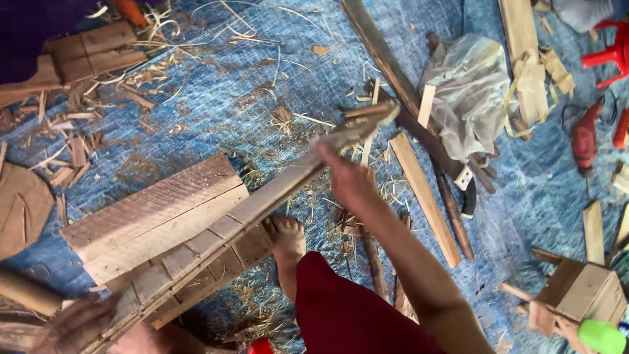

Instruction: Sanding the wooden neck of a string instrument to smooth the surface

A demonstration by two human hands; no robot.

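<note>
Two hands on a long wooden slat over a blue tarp

The blue tarp [216,85] covers the floor beneath both grips, strewn with shavings; a wooden panel [154,213] lies under the slat, between the two grips; the long wooden slat [262,196] runs slantwise from one grip to the other; a bare plank [424,196] lies just beyond the right grip; a red drill [585,136] sits well off to that side; the right hand [350,180] has its grip clamped on the slat's far end; the left hand [75,324] grips the near end, fingers blurred, so how tightly I cannot tell
</note>
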